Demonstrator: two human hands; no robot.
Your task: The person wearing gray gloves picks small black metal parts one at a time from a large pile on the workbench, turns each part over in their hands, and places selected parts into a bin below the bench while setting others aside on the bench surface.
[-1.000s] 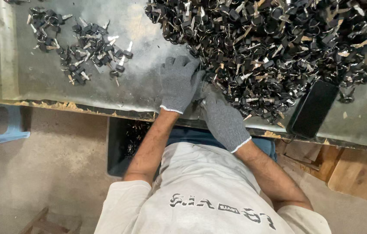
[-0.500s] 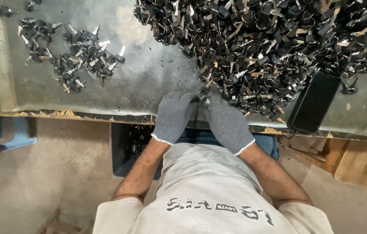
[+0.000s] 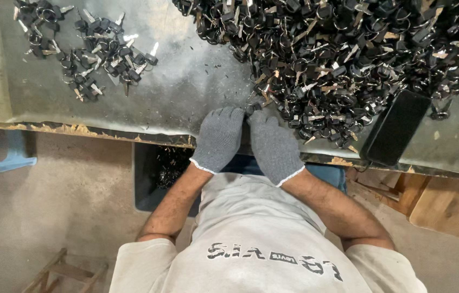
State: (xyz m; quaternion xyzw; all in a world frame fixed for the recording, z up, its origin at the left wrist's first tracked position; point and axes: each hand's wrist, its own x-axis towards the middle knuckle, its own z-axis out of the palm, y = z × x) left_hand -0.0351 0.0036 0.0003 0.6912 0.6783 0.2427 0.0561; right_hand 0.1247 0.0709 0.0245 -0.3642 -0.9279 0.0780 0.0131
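— Head view from above the bench: what are those two gloved hands doing at the table's near edge?

— Both wear grey knit gloves. The left hand (image 3: pixel 220 138) and the right hand (image 3: pixel 274 146) sit side by side, knuckles up, fingertips meeting on one small dark key part (image 3: pixel 253 108), pinched between them. Both hands are closed on it, though the gloves hide most of the piece.

— Where does that piece sit against everything else?

— Just off the near fringe of the big heap of black keys and rings (image 3: pixel 349 49), which spreads away beyond and to the right of the grip. Well off to the left of the grip lies a smaller, looser cluster of keys (image 3: pixel 91 51), some with bare metal blades showing.

— Anything else near the hands?

— A black phone (image 3: pixel 396 127) lies to the right of the grip, close to the worn edge of the metal-topped table (image 3: pixel 186 92). Below the hands, under the table edge, a dark bin (image 3: pixel 156 173) holds more black pieces.
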